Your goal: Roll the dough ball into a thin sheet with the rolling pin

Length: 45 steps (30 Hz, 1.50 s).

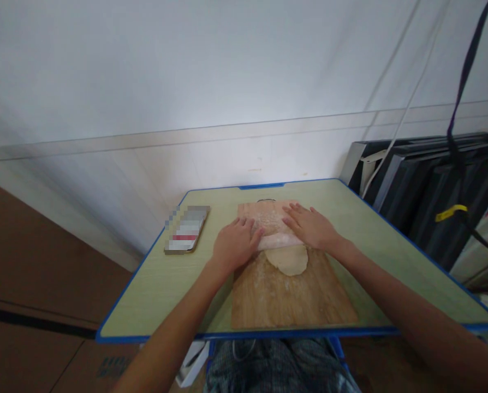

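A pale rolling pin (279, 241) lies crosswise over a flattened piece of dough (289, 260) on a floured wooden board (289, 300). My left hand (236, 243) rests on the pin's left end, with its fingers stretched forward and the thumb apart. On the right end lies my right hand (311, 226), palm down with its fingers spread. Neither hand wraps round the pin; my palms cover both of its ends. A rounded edge of dough shows on the near side of the pin. White flour marks the board beyond it.
The board sits on a light green table (146, 311) with a blue rim. A phone (187, 229) lies to the left. A white wall stands behind, with dark flat panels (424, 185) leaning at the right. A dark strap (459, 109) hangs at the upper right.
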Motion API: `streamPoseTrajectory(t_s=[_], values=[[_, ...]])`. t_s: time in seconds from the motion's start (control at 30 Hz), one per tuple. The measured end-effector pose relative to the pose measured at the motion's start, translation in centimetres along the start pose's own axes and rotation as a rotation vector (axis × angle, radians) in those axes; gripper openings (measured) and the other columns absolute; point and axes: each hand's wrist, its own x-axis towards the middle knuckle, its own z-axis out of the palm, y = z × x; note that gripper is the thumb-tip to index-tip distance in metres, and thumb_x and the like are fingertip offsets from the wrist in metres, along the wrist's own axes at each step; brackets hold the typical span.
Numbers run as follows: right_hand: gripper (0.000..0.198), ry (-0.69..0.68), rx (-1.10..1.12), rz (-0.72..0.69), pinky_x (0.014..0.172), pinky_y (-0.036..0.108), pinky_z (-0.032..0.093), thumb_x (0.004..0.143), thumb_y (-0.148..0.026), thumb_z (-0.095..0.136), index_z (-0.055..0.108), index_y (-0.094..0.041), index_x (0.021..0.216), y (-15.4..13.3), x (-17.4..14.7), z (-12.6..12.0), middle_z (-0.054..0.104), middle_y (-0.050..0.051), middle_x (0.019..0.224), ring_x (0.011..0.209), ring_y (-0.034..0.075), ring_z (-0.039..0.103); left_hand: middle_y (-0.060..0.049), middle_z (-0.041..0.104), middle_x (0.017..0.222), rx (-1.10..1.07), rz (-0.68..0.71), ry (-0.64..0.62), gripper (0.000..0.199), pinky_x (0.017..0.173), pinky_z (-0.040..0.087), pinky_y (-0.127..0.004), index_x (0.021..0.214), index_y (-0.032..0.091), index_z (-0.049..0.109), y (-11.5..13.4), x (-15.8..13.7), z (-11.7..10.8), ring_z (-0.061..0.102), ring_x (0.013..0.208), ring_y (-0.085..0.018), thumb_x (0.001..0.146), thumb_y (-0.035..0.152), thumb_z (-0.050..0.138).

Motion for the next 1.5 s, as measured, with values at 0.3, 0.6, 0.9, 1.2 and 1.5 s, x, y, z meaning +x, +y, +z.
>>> streamPoseTrajectory(t_s=[0.3, 0.6, 0.9, 1.2, 1.5], values=[[0.043, 0.222, -0.092, -0.055, 0.102, 0.047, 0.028, 0.093, -0.027, 0.025, 0.049, -0.016, 0.126, -2.3, -6.9, -0.8, 0.05, 0.01, 0.13, 0.122, 0.022, 0.043, -0.014, 0.049, 0.13, -0.035, 0.022, 0.043, 0.053, 0.101, 0.03, -0.047, 0.13, 0.012, 0.038, 1.9, -5.8, 0.9, 0.041, 0.123, -0.026, 0.09, 0.045, 0.028], [0.045, 0.139, -0.048, -0.001, 0.095, 0.042, 0.039, 0.093, -0.028, 0.023, 0.052, -0.011, 0.123, -1.8, -4.7, -0.8, 0.053, 0.013, 0.126, 0.117, 0.023, 0.048, -0.008, 0.059, 0.117, -0.064, 0.072, -0.042, 0.043, 0.094, 0.038, -0.035, 0.114, 0.019, 0.052, -0.5, -0.6, 0.3, 0.051, 0.113, -0.019, 0.094, 0.041, 0.022], [0.038, 0.332, -0.062, -0.065, 0.104, 0.051, 0.022, 0.092, -0.024, 0.032, 0.051, -0.018, 0.123, -4.0, -9.9, -0.3, 0.05, 0.006, 0.131, 0.125, 0.024, 0.039, -0.007, 0.046, 0.135, -0.108, -0.105, -0.024, 0.04, 0.105, 0.026, -0.045, 0.122, 0.019, 0.049, 1.5, -5.5, 0.6, 0.035, 0.128, -0.022, 0.093, 0.036, 0.027], [0.04, 0.222, -0.011, 0.009, 0.097, 0.053, 0.034, 0.094, -0.03, 0.026, 0.057, -0.018, 0.117, -2.6, -7.2, -0.6, 0.059, 0.009, 0.12, 0.113, 0.024, 0.052, -0.005, 0.062, 0.11, -0.025, -0.03, -0.01, 0.038, 0.093, 0.038, -0.035, 0.1, 0.021, 0.062, 0.1, 0.7, 0.8, 0.053, 0.109, -0.019, 0.092, 0.036, 0.027], [0.038, 0.271, -0.039, 0.001, 0.098, 0.05, 0.035, 0.093, -0.029, 0.03, 0.059, -0.017, 0.114, -3.4, -8.0, -0.5, 0.059, 0.009, 0.12, 0.115, 0.024, 0.05, -0.005, 0.063, 0.109, -0.038, 0.008, -0.046, 0.042, 0.091, 0.038, -0.033, 0.099, 0.022, 0.061, 0.2, -0.9, 0.6, 0.056, 0.105, -0.017, 0.093, 0.033, 0.021]])
